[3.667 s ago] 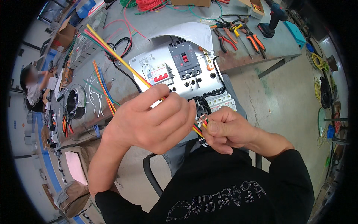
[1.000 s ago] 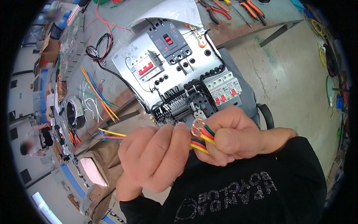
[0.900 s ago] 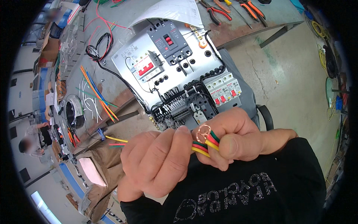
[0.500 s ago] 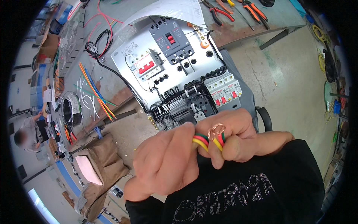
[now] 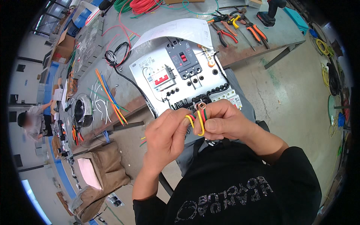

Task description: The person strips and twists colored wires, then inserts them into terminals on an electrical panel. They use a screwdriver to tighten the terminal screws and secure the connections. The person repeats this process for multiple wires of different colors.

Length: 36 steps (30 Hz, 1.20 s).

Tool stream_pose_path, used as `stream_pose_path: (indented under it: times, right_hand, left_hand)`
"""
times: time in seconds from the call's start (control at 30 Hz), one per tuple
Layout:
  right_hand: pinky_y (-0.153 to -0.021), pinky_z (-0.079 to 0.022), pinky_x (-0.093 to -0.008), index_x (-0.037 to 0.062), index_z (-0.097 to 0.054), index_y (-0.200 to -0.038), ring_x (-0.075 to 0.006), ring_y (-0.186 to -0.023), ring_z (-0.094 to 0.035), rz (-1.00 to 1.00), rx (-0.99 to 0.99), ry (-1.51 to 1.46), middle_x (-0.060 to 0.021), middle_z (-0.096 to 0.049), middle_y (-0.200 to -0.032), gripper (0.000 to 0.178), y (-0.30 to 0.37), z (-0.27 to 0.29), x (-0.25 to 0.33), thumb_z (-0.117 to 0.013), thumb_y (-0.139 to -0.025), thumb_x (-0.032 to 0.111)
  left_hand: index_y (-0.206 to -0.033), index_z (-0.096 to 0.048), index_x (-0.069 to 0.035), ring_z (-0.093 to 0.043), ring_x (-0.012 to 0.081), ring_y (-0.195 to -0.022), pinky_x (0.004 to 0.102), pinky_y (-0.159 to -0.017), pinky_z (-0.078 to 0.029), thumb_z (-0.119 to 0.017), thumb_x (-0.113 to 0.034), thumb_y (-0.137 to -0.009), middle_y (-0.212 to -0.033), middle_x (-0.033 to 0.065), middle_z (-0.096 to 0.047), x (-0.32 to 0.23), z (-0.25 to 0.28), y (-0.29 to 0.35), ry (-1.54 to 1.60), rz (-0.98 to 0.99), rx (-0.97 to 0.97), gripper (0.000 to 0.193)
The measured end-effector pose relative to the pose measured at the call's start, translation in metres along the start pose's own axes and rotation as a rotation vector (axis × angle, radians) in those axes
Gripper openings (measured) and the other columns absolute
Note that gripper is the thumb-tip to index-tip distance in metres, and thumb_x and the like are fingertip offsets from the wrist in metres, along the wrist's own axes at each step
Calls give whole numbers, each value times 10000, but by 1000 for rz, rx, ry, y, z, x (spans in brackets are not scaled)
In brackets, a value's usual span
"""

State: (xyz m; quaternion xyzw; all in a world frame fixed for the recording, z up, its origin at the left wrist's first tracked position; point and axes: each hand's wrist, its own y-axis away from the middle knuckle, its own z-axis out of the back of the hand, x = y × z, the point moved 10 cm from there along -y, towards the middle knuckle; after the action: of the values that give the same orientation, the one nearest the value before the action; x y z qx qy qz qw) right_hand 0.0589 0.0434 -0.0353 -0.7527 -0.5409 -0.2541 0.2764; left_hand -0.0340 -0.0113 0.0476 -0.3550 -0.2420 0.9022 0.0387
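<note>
Both my hands pinch a short bundle of yellow, red and green wires (image 5: 203, 125) with bare copper ends curled into loops. My left hand (image 5: 164, 133) is closed, its thumb and fingers on one side of the bundle. Across from it, my right hand (image 5: 227, 122) grips the wires below the copper loops, with the yellow wire bent into a U between the hands. Just beyond them lies a white metal mounting plate (image 5: 140, 73) carrying a large dark circuit breaker (image 5: 182, 58) and a white breaker with red levers (image 5: 162, 79). My hands hide its near part.
The plate rests on a grey workbench (image 5: 125, 84). Pliers (image 5: 225, 34), orange-handled cutters (image 5: 257, 33) and a power tool (image 5: 267, 17) lie at the far right. Cut coloured wires (image 5: 110, 95) lie left. A brown padded chair (image 5: 107, 165) stands lower left; another person (image 5: 35, 120) is farther left.
My hands have moved away from my head and look smaller, still holding the wires. The view has tilted up, showing more of the bench's far side. The yellow wire's bend shows more clearly.
</note>
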Motion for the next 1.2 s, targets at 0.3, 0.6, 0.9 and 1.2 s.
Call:
stream_pose_path:
  times: [0.3, 0.6, 0.9, 1.2]
  right_hand:
    - [-506, -295, -210, 13, -721, -1097, -5, -561, -390, 56, -94, 252, 67, -557, -735, 197, 2, 7, 14, -727, -1047, 203]
    - [-467, -267, -205, 11, -680, -1023, -17, -528, -375, -54, -122, 127, 55, -517, -698, 209, -4, 11, 8, -697, -1073, 213]
    - [-463, -292, -200, 0, -667, -1087, -24, -523, -400, 7, -145, -21, 31, -534, -688, 263, -8, 25, 12, -607, -1123, 253]
    - [-471, -320, -215, -15, -721, -1096, -41, -532, -452, -28, -204, 143, 10, -600, -714, 206, -14, 36, 8, -667, -1086, 183]
  left_hand:
    - [-1120, -749, -4, -626, 258, -632, 369, -560, -489, -778, 23, -854, -778, 97, -608, -11, 4, -2, -212, -97, 27, 269]
    - [-1144, -751, -17, -638, 262, -645, 377, -573, -497, -782, 13, -863, -788, 91, -613, -4, 3, -5, -214, -74, 38, 284]
    - [-1116, -749, -22, -642, 258, -644, 378, -578, -498, -772, -17, -901, -796, 91, -635, 4, 3, -11, -205, -44, 64, 216]
    - [-1137, -759, -15, -661, 259, -669, 373, -594, -514, -781, -18, -896, -808, 96, -654, 15, 4, -12, -180, -28, 55, 241]
